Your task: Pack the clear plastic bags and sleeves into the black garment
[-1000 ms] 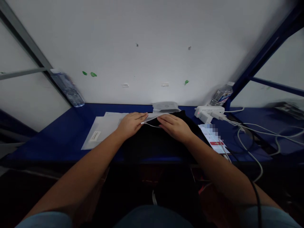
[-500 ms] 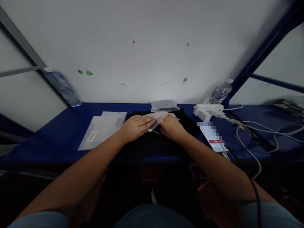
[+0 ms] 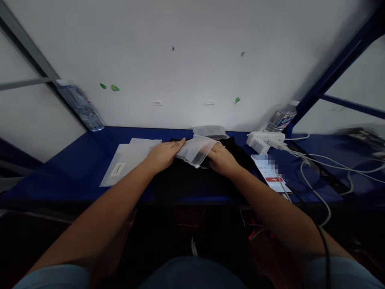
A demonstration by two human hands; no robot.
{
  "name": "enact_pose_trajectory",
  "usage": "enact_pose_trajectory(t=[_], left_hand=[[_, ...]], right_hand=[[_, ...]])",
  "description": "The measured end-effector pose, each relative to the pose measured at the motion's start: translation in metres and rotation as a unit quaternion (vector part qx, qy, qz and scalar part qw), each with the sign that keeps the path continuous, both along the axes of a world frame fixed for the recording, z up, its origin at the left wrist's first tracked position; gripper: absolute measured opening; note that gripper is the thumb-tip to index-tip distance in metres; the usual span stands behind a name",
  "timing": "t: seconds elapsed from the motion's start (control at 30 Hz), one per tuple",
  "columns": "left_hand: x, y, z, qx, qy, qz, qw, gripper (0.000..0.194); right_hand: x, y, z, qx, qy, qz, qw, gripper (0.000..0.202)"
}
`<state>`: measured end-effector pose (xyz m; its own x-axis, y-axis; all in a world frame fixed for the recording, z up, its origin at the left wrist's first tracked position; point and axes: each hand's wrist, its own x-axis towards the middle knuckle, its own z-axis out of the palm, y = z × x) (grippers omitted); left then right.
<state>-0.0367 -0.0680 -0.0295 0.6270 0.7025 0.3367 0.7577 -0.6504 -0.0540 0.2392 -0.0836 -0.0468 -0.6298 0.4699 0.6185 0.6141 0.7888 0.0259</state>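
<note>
A frosted zip bag with a white slider lies over black cloth at the middle of the desk. My left hand is at its left end, fingers fairly straight over the bag and thumb side hidden, holding it. On the right, my right hand has bent fingers partly covered by the bag's open end. What those fingers hold cannot be made out. Behind the bag, against the wall, rests another frosted packet.
Flat frosted bags, one with a label, lie on the blue desk at left. A power strip, a lit phone and white cables are at right. One bottle leans at far left, another at back right.
My left hand has slid left and back along the zip bag, showing more of the bag. My right hand stays at the open end. The view has shifted slightly.
</note>
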Motion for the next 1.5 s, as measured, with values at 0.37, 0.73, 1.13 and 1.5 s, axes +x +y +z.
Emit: enact_pose_trajectory(t=[0.37,0.73,1.13,1.5], left_hand=[[-0.027,0.012,0.000,0.044,-0.098,0.077,0.991,0.072],[-0.024,0.003,0.009,0.041,-0.074,-0.024,0.996,0.080],[-0.088,0.000,0.026,0.040,-0.066,0.191,0.978,0.066],[-0.134,-0.047,0.004,-0.067,0.020,0.265,0.962,0.068]], right_hand=[[0.007,-0.004,0.010,0.011,0.063,0.057,0.996,0.065],[0.007,-0.001,0.008,-0.019,0.070,0.085,0.994,0.063],[0.007,0.000,0.006,-0.043,0.061,0.119,0.990,0.059],[-0.007,0.003,0.004,-0.118,0.002,0.119,0.986,0.064]])
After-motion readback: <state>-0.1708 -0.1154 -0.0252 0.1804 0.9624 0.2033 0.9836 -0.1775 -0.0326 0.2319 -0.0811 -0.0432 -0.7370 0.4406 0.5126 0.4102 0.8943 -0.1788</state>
